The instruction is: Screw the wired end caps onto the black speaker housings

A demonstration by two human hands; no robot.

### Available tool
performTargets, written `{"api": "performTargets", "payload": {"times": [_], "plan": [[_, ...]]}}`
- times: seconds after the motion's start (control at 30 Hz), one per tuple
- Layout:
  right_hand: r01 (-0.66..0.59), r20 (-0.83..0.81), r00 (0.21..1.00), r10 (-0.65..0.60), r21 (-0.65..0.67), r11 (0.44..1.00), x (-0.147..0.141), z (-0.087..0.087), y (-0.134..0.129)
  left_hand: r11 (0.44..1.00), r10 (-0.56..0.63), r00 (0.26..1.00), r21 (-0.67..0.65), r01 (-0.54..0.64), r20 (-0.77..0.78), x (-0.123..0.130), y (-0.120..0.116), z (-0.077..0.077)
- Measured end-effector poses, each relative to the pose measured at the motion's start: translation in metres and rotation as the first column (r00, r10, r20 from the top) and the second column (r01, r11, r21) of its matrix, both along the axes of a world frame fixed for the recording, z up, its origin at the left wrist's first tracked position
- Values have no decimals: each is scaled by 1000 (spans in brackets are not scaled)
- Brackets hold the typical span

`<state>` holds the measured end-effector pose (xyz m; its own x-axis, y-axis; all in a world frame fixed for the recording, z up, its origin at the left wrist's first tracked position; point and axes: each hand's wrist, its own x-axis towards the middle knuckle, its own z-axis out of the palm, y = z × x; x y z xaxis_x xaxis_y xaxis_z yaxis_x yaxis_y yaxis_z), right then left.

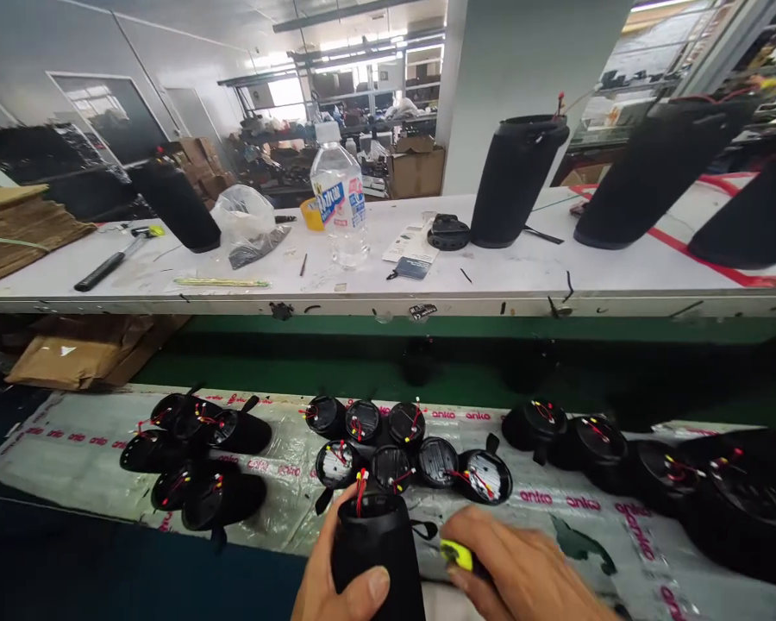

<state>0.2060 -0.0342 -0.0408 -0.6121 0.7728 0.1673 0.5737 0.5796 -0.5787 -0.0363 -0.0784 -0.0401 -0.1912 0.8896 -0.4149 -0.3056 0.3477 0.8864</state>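
Observation:
My left hand (336, 569) is wrapped round a black cylindrical speaker housing (378, 561), thumb across its front. The housing's open end faces up, and red and black wires (361, 493) with small connectors stick out of it. A black strap loop (425, 529) hangs off its right side. Just to the right, my right hand (514, 561) is closed on a yellow-and-black tool (456, 554). Only the tool's bright yellow end shows clearly; the fingers hide the rest. A small gap separates this tool from the housing.
Several similar housings (438, 461) with wires stand on a plastic-covered low surface (284, 509) beyond my hands. Above runs a white bench (284, 289) holding a water bottle (338, 203), a black-handled tool (113, 259), a plastic bag (244, 220) and more upright housings (517, 185). Cardboard (71, 354) lies left.

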Motion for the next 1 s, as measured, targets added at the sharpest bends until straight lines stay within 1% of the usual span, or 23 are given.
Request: {"api": "performTargets", "payload": {"times": [0.03,0.07,0.13,0.23,0.33,0.5,0.57,0.67,0.77,0.9,1.0], "plan": [[-31,46,999,26,114,993,2,10,6,999,-42,999,-14,42,-15,1,-1,4],[-72,107,993,53,180,981,2,19,10,997,-77,996,-28,76,-43,1,-1,6],[-137,195,977,87,256,957,-2,31,13,992,-119,984,-45,114,-131,1,-2,10],[-233,258,953,161,277,932,-8,36,13,989,-144,960,-54,135,-240,0,-4,11],[-292,295,932,211,266,919,-9,35,13,989,-148,954,-49,140,-260,2,-5,14],[-329,322,915,243,244,912,-6,39,15,987,-159,952,-63,148,-262,7,-5,23],[-340,331,911,247,260,904,-6,40,16,984,-174,942,-78,158,-286,8,-5,25],[-379,365,893,261,302,875,-7,42,15,982,-187,922,-100,162,-338,9,-5,25],[-396,406,881,243,351,848,-7,43,13,981,-189,902,-116,156,-388,12,-5,26],[-354,432,887,164,410,841,-5,48,10,982,-182,873,-134,135,-452,17,-5,29],[-354,424,890,167,411,840,-3,52,9,983,-179,865,-121,139,-468,20,-6,31]]}}
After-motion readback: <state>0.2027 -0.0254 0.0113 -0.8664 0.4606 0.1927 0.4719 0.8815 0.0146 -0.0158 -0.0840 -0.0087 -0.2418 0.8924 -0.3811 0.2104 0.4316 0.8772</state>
